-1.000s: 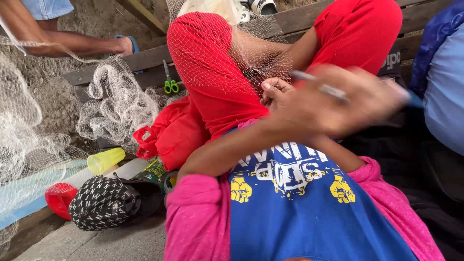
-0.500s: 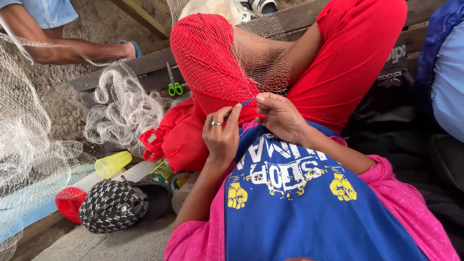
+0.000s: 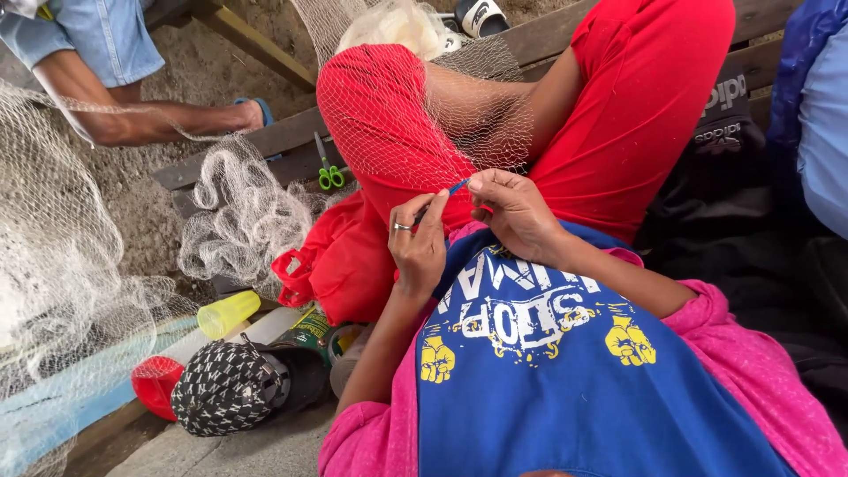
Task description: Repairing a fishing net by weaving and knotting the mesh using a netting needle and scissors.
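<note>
Left hand (image 3: 418, 243) and right hand (image 3: 514, 212) pinching blue netting needle (image 3: 457, 187) at fishing net (image 3: 424, 132), green-labelled can (image 3: 311, 325) below

— Outdoors, is it?
— Yes, plain daylight, no walls. The ground (image 3: 168, 190) is rough grey sand.
— Any furniture?
— Weathered wooden planks (image 3: 265, 141) run across it like a low surface, with green-handled scissors (image 3: 329, 172) lying on them. A sandal (image 3: 481, 16) sits by the far plank.
</note>
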